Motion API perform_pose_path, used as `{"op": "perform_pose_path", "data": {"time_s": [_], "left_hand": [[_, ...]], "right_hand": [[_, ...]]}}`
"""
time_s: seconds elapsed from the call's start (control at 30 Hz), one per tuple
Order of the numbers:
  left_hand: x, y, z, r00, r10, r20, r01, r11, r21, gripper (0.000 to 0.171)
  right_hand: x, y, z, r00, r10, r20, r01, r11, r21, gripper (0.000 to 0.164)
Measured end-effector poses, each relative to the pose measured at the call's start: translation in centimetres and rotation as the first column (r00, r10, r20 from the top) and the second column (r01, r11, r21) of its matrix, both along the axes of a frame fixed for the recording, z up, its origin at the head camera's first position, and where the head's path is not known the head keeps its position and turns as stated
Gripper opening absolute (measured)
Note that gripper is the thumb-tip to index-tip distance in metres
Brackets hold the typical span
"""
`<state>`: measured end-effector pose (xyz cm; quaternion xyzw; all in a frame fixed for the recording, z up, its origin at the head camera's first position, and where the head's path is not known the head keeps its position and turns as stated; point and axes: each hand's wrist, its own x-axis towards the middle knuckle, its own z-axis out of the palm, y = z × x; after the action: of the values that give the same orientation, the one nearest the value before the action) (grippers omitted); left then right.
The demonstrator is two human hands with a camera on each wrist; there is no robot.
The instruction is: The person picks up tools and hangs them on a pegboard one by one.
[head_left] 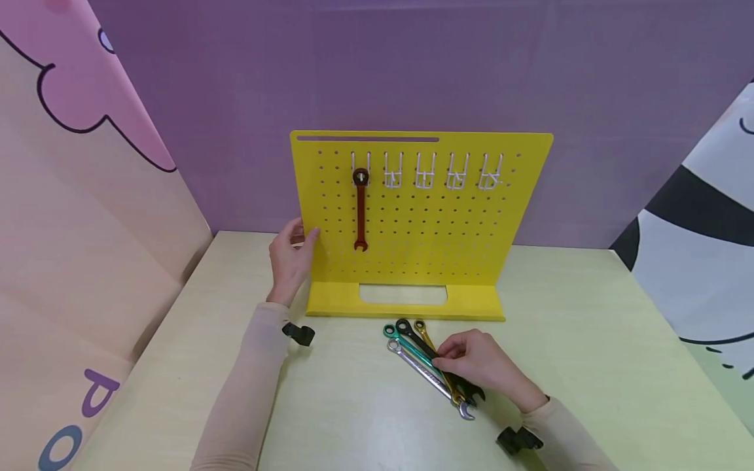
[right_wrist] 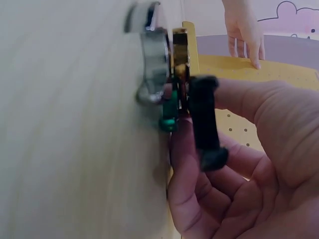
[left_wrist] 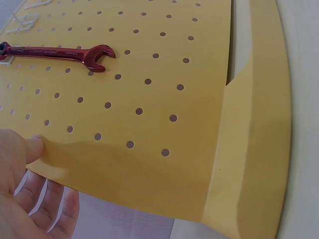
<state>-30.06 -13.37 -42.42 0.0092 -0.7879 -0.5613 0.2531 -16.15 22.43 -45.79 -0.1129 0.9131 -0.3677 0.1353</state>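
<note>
A yellow pegboard (head_left: 412,261) stands upright on its base, and a red wrench (head_left: 361,212) hangs from its leftmost white hook. My left hand (head_left: 290,258) holds the board's left edge, thumb on the front face and fingers behind, as the left wrist view also shows. In front of the base, my right hand (head_left: 480,360) pinches a black wrench (right_wrist: 203,119) on top of a small pile. Under and beside it lie a green wrench (head_left: 406,341), a gold wrench (head_left: 425,335) and a silver wrench (head_left: 421,371). My fingers hide the middle of the black wrench.
Further white hooks (head_left: 425,173) line the upper part of the board, to the right of the red wrench. The pale tabletop (head_left: 347,405) meets a purple backdrop (head_left: 247,131) behind the board. Printed panels stand at both sides.
</note>
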Motion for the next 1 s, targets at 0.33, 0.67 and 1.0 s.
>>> {"op": "perform_pose_path", "data": {"time_s": [0.33, 0.67, 1.0], "left_hand": [[0.09, -0.13, -0.1, 1.0, -0.001, 0.003, 0.001, 1.0, 0.006, 0.034], [0.11, 0.01, 0.14, 1.0, -0.003, -0.006, 0.003, 1.0, 0.014, 0.034], [0.03, 0.11, 0.2, 1.0, 0.014, 0.004, -0.014, 1.0, -0.001, 0.035]], "right_hand": [[-0.16, 0.18, -0.15, 1.0, 0.022, 0.0, -0.022, 1.0, -0.021, 0.019], [-0.25, 0.4, -0.11, 1.0, 0.0, 0.031, 0.0, 1.0, -0.028, 0.022], [-0.33, 0.54, -0.09, 0.997, 0.01, 0.077, -0.005, 0.998, -0.068, 0.021]]}}
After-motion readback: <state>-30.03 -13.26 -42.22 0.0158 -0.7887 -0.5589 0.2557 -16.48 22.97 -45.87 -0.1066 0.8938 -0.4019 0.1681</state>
